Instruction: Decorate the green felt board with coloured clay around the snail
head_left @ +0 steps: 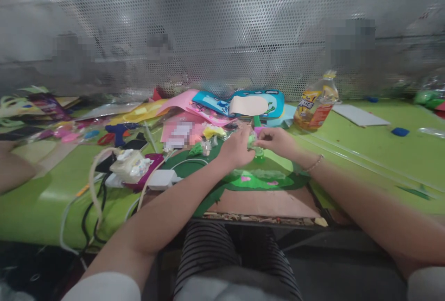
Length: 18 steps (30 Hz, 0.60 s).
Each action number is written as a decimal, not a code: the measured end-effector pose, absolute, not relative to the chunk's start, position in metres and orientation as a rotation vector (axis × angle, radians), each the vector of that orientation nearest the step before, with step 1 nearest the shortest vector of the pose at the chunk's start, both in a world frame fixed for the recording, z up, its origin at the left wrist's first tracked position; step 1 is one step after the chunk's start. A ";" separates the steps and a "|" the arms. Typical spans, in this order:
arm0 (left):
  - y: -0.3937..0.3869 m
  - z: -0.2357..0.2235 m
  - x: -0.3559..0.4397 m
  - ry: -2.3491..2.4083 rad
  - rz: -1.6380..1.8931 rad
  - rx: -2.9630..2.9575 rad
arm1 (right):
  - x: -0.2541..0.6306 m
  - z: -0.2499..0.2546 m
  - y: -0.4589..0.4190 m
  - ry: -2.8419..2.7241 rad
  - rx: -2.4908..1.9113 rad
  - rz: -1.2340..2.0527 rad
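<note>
My left hand [237, 147] and my right hand [278, 143] meet over the middle of the work area. Between their fingertips is a small light-green piece [251, 141], partly hidden by the left fingers. Both hands are closed in a pinch at it; its exact kind is too small to make out. Just beneath lies a green cut-out sheet [283, 164] with a paler wavy strip and pink spots [245, 178]. Behind the fingers a darker green upright strip [257, 121] shows, with a bit of pink beside it.
A drink bottle [314, 104] stands behind my right hand. Blue and pink printed sheets [205, 102] lie at the back. Left are a blue glue gun [120, 133], a power adapter [162, 179] and tangled cables. A perforated metal screen [222, 37] closes the far side. Another person's arm [14, 166] rests at far left.
</note>
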<state>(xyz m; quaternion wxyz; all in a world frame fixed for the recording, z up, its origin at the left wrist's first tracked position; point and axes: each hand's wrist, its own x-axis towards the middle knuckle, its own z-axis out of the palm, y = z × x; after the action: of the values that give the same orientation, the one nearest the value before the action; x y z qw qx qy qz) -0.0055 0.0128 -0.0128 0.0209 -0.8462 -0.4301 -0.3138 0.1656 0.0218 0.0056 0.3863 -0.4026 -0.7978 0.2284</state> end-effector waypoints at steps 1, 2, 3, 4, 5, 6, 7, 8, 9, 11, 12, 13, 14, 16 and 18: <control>0.014 -0.013 -0.005 -1.310 -1.011 -2.629 | 0.166 0.005 0.022 -2.029 -1.023 0.589; 0.016 -0.014 -0.005 -1.285 -1.053 -2.630 | 0.166 0.005 0.022 -2.026 -1.018 0.599; 0.017 -0.014 -0.005 -1.259 -1.100 -2.627 | 0.166 0.005 0.022 -2.024 -1.011 0.611; 0.017 -0.013 -0.006 -1.234 -1.150 -2.619 | 0.166 0.006 0.022 -2.022 -1.001 0.624; 0.017 -0.012 -0.006 -1.212 -1.202 -2.605 | 0.167 0.006 0.022 -2.021 -0.988 0.637; 0.016 -0.011 -0.006 -1.196 -1.257 -2.586 | 0.167 0.007 0.021 -2.019 -0.974 0.649; 0.015 -0.010 -0.006 -1.185 -1.311 -2.563 | 0.167 0.008 0.021 -2.018 -0.958 0.657; 0.014 -0.009 -0.006 -1.180 -1.364 -2.537 | 0.167 0.008 0.020 -2.017 -0.942 0.662; 0.012 -0.007 -0.006 -1.180 -1.414 -2.511 | 0.166 0.009 0.019 -2.018 -0.926 0.664; 0.009 -0.004 -0.006 -1.190 -1.499 -2.459 | 0.164 0.009 0.017 -2.020 -0.893 0.660; 0.008 -0.003 -0.006 -1.194 -1.528 -2.441 | 0.163 0.009 0.016 -2.019 -0.878 0.655; 0.007 -0.001 -0.005 -1.197 -1.546 -2.429 | 0.162 0.009 0.015 -2.017 -0.865 0.647; 0.007 0.000 -0.005 -1.196 -1.553 -2.425 | 0.161 0.009 0.014 -2.012 -0.853 0.638; 0.005 0.003 -0.005 -1.191 -1.544 -2.435 | 0.159 0.008 0.012 -2.001 -0.833 0.621; 0.004 0.006 -0.005 -1.180 -1.522 -2.456 | 0.157 0.006 0.012 -1.995 -0.819 0.612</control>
<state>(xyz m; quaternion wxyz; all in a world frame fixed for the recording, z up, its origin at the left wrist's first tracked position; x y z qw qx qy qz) -0.0055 0.0043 0.0058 0.0101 -0.7868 -0.3781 -0.4877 0.1574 0.0115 0.0065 0.4350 -0.3291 -0.8013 0.2458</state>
